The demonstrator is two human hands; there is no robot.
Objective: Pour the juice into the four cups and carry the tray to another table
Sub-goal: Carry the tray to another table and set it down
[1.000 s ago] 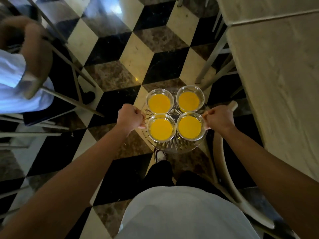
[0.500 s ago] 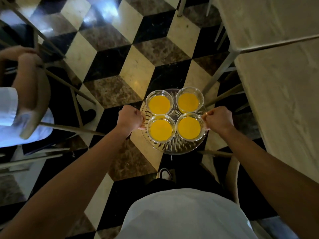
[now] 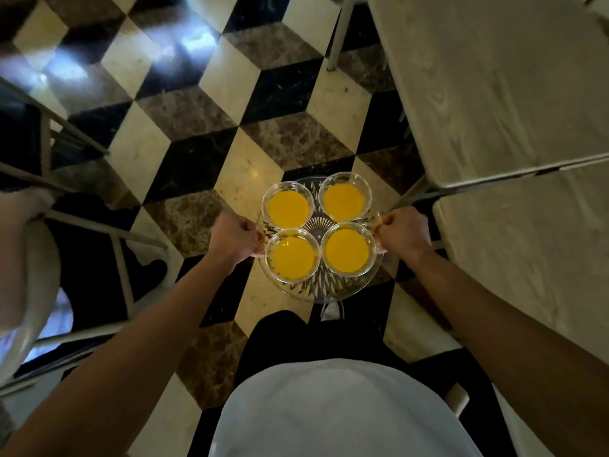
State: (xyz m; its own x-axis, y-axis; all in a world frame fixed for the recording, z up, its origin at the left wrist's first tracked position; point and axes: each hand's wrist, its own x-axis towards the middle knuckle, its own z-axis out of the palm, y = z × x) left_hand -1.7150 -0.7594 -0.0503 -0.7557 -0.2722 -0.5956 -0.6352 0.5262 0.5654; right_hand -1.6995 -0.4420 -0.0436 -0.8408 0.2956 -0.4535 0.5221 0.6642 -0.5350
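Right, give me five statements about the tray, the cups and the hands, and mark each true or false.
1. All four cups hold juice. True.
2. The tray rests on the table. False: it is held in the air above the floor, left of the table.
3. Both hands grip the tray, the left hand and the right hand on opposite sides. True.
4. One cup has tipped over. False: all stand upright.
5. The tray is opaque metal. False: it is clear patterned glass.

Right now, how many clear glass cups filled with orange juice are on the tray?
4, in a square on the clear round glass tray: far-left, far-right, near-left, near-right. None hidden.
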